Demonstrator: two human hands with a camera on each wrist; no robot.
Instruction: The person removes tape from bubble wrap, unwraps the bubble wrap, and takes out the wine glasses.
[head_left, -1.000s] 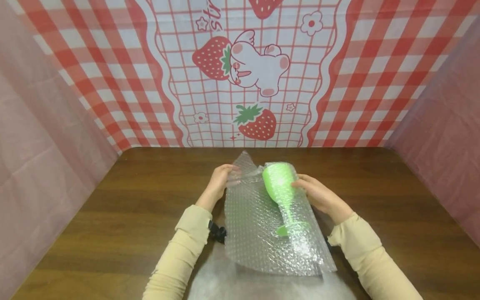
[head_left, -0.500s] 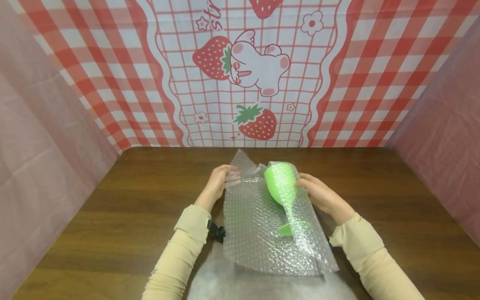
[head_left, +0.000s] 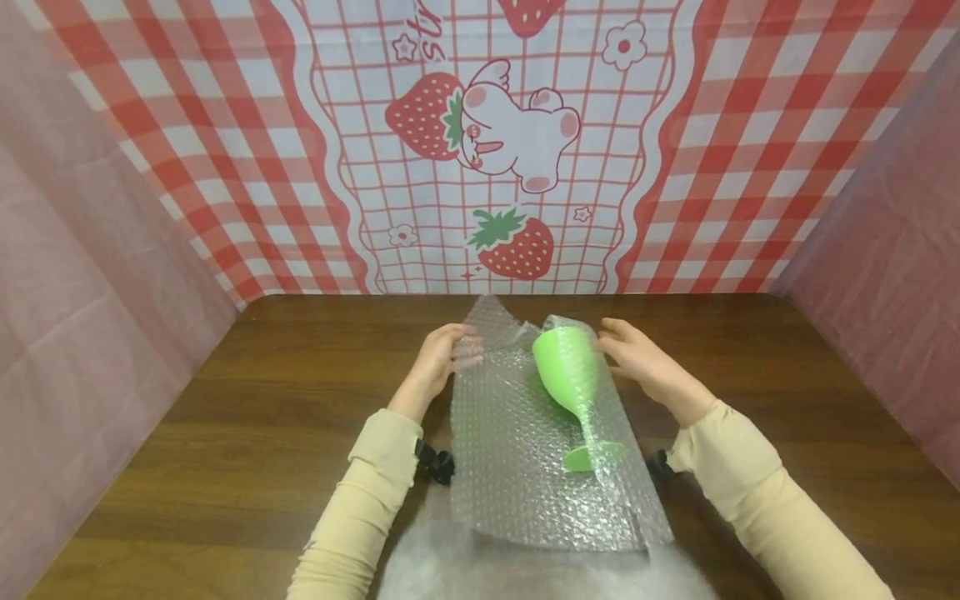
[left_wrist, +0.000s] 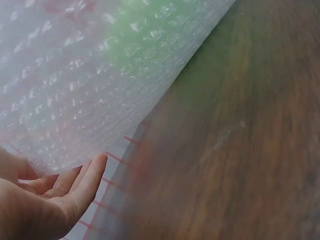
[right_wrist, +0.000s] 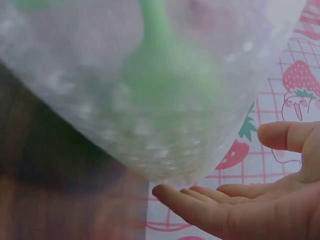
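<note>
A bright green plastic goblet [head_left: 562,367] lies on a sheet of bubble wrap [head_left: 517,467], its bowl toward the back and its foot toward the front. The wrap's right side folds over part of the goblet. At the sheet's back left, my left hand [head_left: 448,354] holds the edge, its fingers seen through the plastic; the left wrist view shows that hand [left_wrist: 55,200] at the wrap's border. My right hand [head_left: 641,358] is at the right fold beside the bowl. In the right wrist view, its fingers [right_wrist: 200,205] are extended and thumb apart, fingertips at the wrap's edge.
Beneath everything is a brown wooden table [head_left: 247,467]. A silvery grey sheet [head_left: 540,575] lies at the front under the wrap. Behind stands a red-and-white strawberry cloth [head_left: 510,150], and pink curtains [head_left: 885,250] hang at both sides.
My right hand has loosened from the goblet's side and shifted slightly right and back, its fingers straighter. The fold over the goblet has slid a little right, baring more of the bowl and foot.
</note>
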